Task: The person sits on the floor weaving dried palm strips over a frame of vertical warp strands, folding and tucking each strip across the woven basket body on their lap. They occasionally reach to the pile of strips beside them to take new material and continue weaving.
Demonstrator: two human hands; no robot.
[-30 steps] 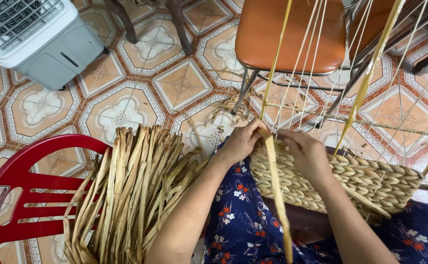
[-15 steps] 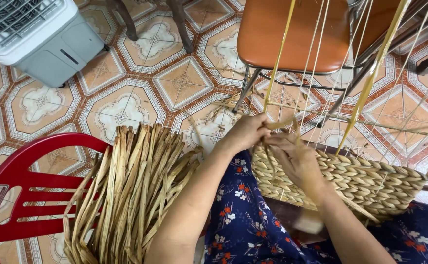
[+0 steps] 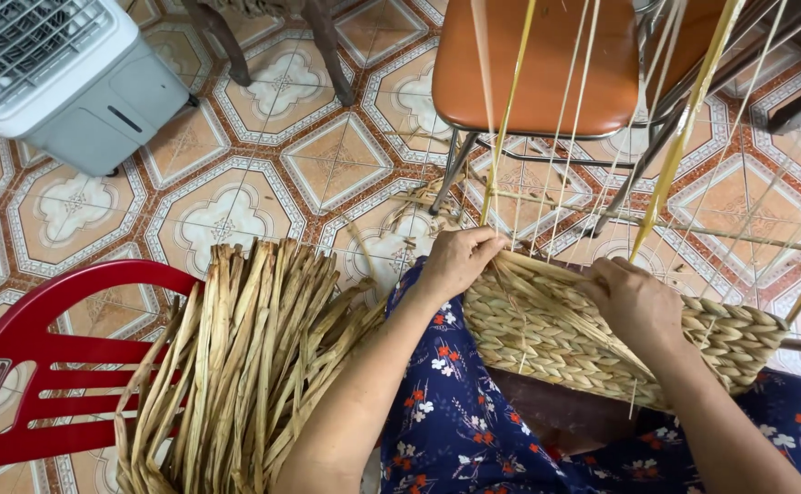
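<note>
We see a half-woven basket (image 3: 592, 334) of braided straw lying across the lap, on a blue dress (image 3: 474, 412) with flowers, and both hands rest on its upper edge. The left hand (image 3: 460, 261) sits at the left corner of the basket, its fingers curled closed around the lower end of a thin yellow strand (image 3: 501, 128) that rises up from the rim. The right hand (image 3: 634, 297) lies flat on the middle of the rim, fingers bent and pressing some flat straw against the weave; we cannot tell if it really grips one piece. More upright strands (image 3: 684, 137) stand from the basket edge on both sides of the right hand and go out of the picture at the top. Left of the lap a thick bundle of dried straw (image 3: 245, 366) lies over the seat of a red chair (image 3: 44, 366). Behind the basket stands an orange chair (image 3: 547, 64) with metal legs on the tiled floor (image 3: 263, 174). In the top left corner there is a grey fan box (image 3: 53, 73).
</note>
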